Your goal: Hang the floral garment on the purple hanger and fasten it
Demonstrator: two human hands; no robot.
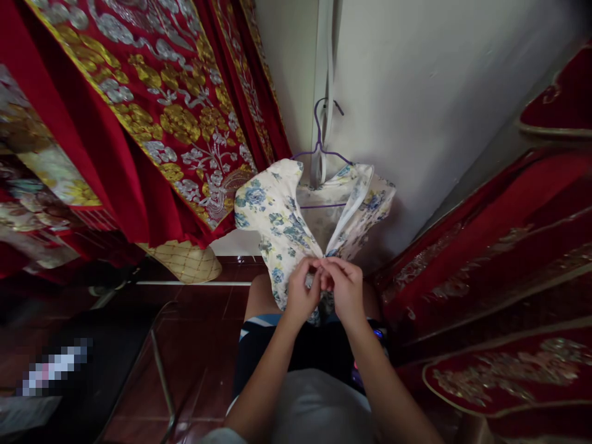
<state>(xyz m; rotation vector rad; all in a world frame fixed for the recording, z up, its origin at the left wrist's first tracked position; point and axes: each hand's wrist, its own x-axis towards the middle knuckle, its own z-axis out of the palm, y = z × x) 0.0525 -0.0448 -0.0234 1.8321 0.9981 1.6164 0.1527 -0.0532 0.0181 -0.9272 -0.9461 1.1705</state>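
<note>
A cream dress with blue and yellow flowers (272, 216) hangs on a purple wire hanger (319, 139) against the white wall. Its front opening lies spread apart near the collar. My left hand (301, 293) pinches the left edge of the opening, fingers closed on the cloth. My right hand (345, 290) pinches the right edge beside it. Both hands meet at the middle of the dress front, fingertips almost touching. The lower part of the dress is hidden behind my hands and arms.
Red garments with gold and silver embroidery (152, 117) hang at the left. More red embroidered cloth (499, 259) lies at the right. A white strap (324, 92) hangs down the wall. Dark red floor tiles (203, 345) and a thin metal frame (160, 370) lie below.
</note>
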